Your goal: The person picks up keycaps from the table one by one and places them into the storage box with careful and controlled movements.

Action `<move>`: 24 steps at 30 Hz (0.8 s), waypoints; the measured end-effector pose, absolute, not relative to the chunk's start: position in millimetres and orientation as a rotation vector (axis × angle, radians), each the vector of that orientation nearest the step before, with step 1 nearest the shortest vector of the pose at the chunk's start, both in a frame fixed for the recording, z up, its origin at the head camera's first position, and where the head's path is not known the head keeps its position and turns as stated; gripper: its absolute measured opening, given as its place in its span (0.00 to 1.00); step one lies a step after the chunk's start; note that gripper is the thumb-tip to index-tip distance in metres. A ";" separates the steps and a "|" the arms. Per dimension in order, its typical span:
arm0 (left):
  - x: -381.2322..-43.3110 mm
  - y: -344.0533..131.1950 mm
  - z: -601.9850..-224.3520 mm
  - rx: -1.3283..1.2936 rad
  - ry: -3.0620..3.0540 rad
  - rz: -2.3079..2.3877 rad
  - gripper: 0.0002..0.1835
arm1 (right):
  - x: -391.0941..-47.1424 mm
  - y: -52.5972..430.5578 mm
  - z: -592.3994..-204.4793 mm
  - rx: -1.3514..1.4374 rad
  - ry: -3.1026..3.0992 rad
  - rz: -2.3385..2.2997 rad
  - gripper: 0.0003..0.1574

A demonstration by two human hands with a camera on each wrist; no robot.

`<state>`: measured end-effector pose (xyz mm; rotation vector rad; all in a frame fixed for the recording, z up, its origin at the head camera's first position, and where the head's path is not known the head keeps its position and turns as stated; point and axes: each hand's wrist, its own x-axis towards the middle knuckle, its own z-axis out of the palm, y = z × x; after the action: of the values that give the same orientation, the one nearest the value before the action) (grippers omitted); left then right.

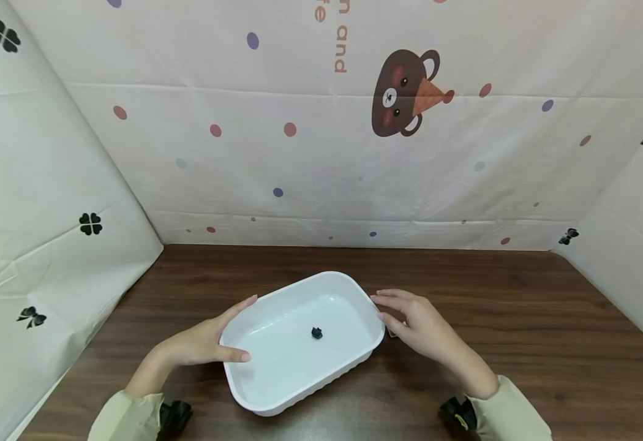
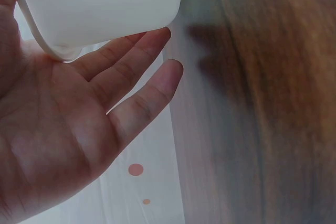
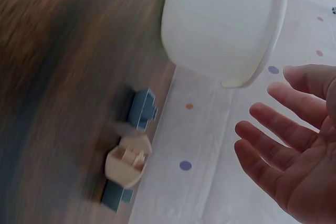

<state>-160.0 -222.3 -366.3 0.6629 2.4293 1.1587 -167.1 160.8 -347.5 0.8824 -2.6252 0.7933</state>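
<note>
A white rectangular plastic basin (image 1: 277, 361) with rounded corners sits at a slant on the brown table. On its floor lies a small dark piece (image 1: 316, 332), too small to identify. My left hand (image 1: 211, 340) holds the basin's left end, thumb over the rim and inside, fingers along the outside. In the left wrist view, the lower fingers stretch out beneath the basin's wall (image 2: 105, 9). My right hand (image 1: 417, 321) is beside the right end, fingers extended and holding nothing; in the right wrist view a gap separates it from the basin (image 3: 220, 24).
In the right wrist view, a blue-grey block (image 3: 142, 109), a beige piece (image 3: 127, 161) and another blue-grey block (image 3: 115, 195) lie on the wooden table (image 1: 520, 318). My right hand mostly hides them in the head view. White printed cloth (image 1: 310, 165) surrounds the back and sides.
</note>
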 end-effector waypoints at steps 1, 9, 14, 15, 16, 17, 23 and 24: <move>-159.8 -222.5 -365.7 0.669 2.429 1.159 0.51 | -166.5 161.6 -347.5 0.874 -2.638 0.754 0.19; -158.8 -223.0 -363.4 0.688 2.422 1.169 0.51 | -165.8 166.5 -350.6 0.869 -2.677 0.459 0.25; -158.9 -223.0 -364.6 0.677 2.423 1.170 0.51 | -167.9 167.9 -353.6 0.871 -2.696 0.379 0.27; -158.9 -222.9 -364.9 0.674 2.424 1.168 0.51 | -168.2 168.2 -354.1 0.867 -2.699 0.362 0.27; -159.0 -222.7 -365.1 0.668 2.426 1.167 0.51 | -168.7 168.5 -354.7 0.861 -2.701 0.345 0.27; -159.1 -222.5 -365.1 0.658 2.427 1.168 0.51 | -169.2 168.8 -355.1 0.856 -2.700 0.326 0.27; -158.9 -222.3 -365.0 0.645 2.429 1.167 0.51 | -170.7 170.8 -356.9 0.805 -2.703 0.220 0.28; -158.8 -222.4 -364.8 0.652 2.430 1.165 0.51 | -170.8 171.1 -357.1 0.798 -2.707 0.205 0.29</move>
<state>-158.8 -222.4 -364.8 0.6517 2.4296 1.1645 -170.8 171.1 -357.1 0.7981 -2.7067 0.2053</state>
